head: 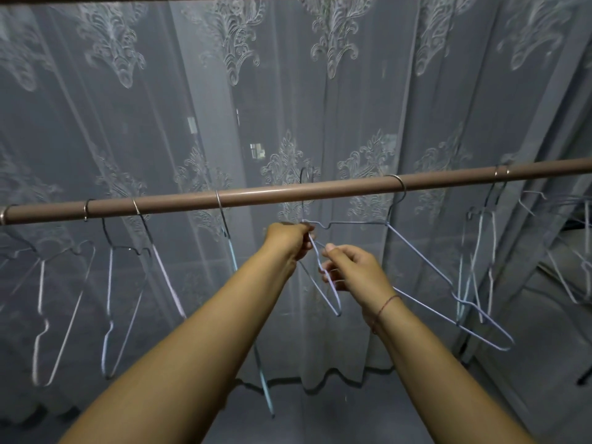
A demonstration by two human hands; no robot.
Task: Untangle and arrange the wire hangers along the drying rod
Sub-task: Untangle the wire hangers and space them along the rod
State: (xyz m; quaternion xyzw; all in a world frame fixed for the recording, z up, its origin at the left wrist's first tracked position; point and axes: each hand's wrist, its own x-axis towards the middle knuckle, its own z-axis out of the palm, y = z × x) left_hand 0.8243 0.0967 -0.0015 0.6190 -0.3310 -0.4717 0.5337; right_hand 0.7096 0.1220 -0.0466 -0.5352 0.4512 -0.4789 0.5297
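Both hands, left hand (290, 240) and right hand (350, 267), pinch one tangled blue hanger (330, 293) under the rod (288, 193); better to pull slowly, keeping neighbour hooks seated

Drying rod (288, 192) cut off at both edges, far-right hangers (570, 251) blurred and tangled, count unclear

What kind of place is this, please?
Probably a home laundry-drying corner by a window: a brown drying rod carrying thin wire hangers, with a sheer white embroidered curtain behind. Both hands hold hanger wire.
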